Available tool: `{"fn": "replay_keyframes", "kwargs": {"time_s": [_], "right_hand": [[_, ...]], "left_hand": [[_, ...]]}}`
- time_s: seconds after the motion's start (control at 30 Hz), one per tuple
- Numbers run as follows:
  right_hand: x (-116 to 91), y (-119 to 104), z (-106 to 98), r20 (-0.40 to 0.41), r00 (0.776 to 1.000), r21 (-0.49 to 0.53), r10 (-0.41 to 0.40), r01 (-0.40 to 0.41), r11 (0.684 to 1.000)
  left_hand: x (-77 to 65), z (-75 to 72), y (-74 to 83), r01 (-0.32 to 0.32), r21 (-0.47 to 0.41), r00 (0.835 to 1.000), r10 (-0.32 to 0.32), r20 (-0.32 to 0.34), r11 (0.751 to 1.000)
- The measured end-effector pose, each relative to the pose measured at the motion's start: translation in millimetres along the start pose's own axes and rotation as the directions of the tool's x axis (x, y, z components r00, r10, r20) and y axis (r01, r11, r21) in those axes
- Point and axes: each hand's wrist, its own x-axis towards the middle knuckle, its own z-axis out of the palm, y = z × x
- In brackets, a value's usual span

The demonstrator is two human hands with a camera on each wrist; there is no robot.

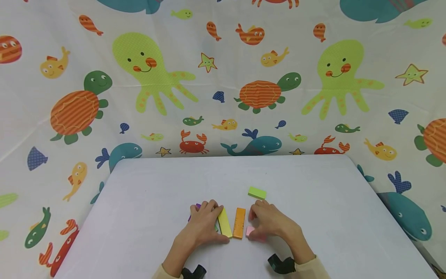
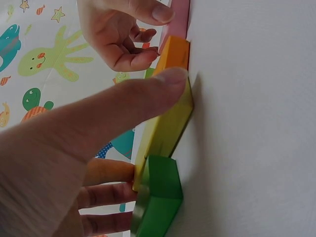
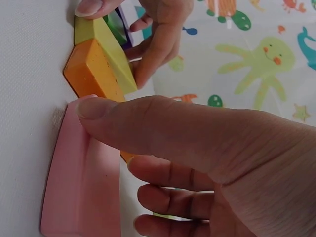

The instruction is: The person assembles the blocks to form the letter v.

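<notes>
So we've got a bunch of coloured blocks on a white counter (image 1: 132,232), and both hands are in among them. The left hand (image 1: 204,223) has its grip partly spread along the yellow block (image 1: 225,224) — thumb on the near end, fingertips at the far end, pinching it lengthwise. That one lies flat, its far end angled off to the left. Just left of it, mostly under the hand, is the green block (image 2: 163,197), and a bit of the purple block (image 1: 198,205) pokes out past the knuckles. Right of the yellow there's the orange block (image 1: 239,223); their near ends sit close together, but we can't tell from above if they touch. The right hand (image 1: 270,221) has its thumb resting on the end of the pink block (image 3: 74,173), fingers loosely bent beyond it, so we'd call that grip fairly wide with nothing actually held. Past that hand — just beyond its knuckles — lies the lime block (image 1: 257,192). Behind everything hangs a sea-creature cloth (image 1: 230,54).
</notes>
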Motion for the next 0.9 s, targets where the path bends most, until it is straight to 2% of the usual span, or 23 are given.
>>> {"fn": "replay_keyframes", "kwargs": {"time_s": [0.3, 0.7, 0.9], "right_hand": [[-2.0, 0.4, -2.5, 0.013, 1.0, 0.0, 0.028, -0.028, 1.0], [-2.7, 8.1, -5.3, -0.05, 0.998, -0.023, -0.031, 0.029, 0.999], [-4.4, 8.1, -8.6, -0.062, 0.998, 0.0, -0.029, 0.029, 1.0]], "left_hand": [[0.1, 1.3, -0.5, -0.002, 0.004, 1.0, 0.002, -0.004, 1.0], [0.1, 0.8, 1.1, 0.012, -0.015, 1.0, -0.012, 0.019, 1.0], [0.2, 0.5, 1.6, 0.013, -0.006, 1.0, -0.012, 0.02, 1.0]]}}
